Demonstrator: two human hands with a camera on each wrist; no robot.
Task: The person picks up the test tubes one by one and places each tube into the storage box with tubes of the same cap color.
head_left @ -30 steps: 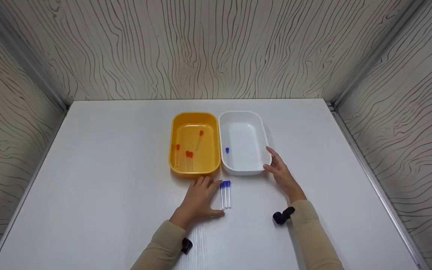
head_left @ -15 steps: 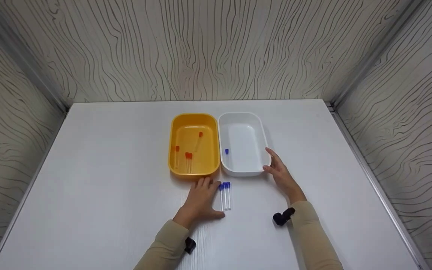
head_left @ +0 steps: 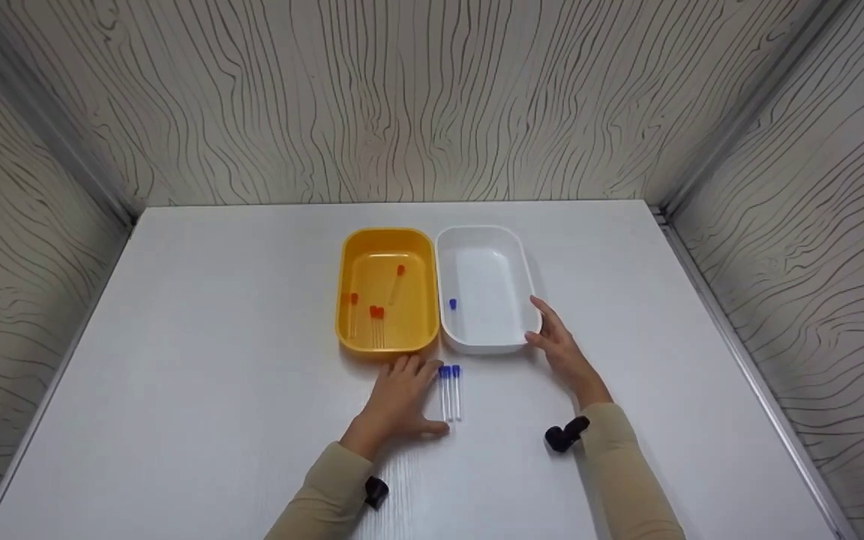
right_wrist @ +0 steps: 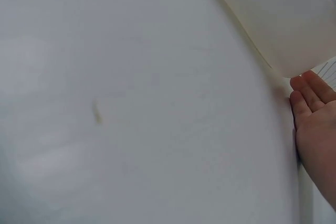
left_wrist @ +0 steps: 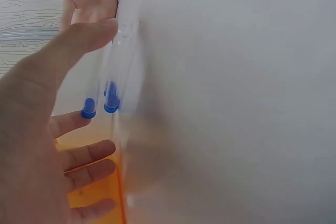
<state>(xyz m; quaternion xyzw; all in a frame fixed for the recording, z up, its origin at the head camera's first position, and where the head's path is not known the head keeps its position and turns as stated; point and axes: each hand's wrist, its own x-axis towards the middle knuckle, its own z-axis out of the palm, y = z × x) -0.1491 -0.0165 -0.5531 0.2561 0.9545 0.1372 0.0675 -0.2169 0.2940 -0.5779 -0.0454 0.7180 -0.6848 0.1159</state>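
Three clear test tubes with blue caps (head_left: pixel 451 394) are side by side in front of the trays. My left hand (head_left: pixel 396 401) holds the leftmost tube lengthwise, its index fingertip at the blue cap and its thumb at the other end. In the left wrist view this test tube (left_wrist: pixel 92 90) shows apart from the other two, whose caps (left_wrist: pixel 111 103) overlap. My right hand (head_left: pixel 563 352) grips the near right corner of the white tray (head_left: pixel 488 347), thumb at the rim and fingers along the outer side. One blue-capped test tube (head_left: pixel 453 304) lies inside that tray.
A yellow tray (head_left: pixel 388 350) stands left against the white one, with several red-capped test tubes (head_left: pixel 377 312) in it. Both rest on a white table (head_left: pixel 214 337). Wood-patterned panels (head_left: pixel 402 97) enclose the back and both sides.
My left hand has barely shifted at the leftmost tube, whose cap is now nearly level with the other two. The right hand stays at the tray corner.
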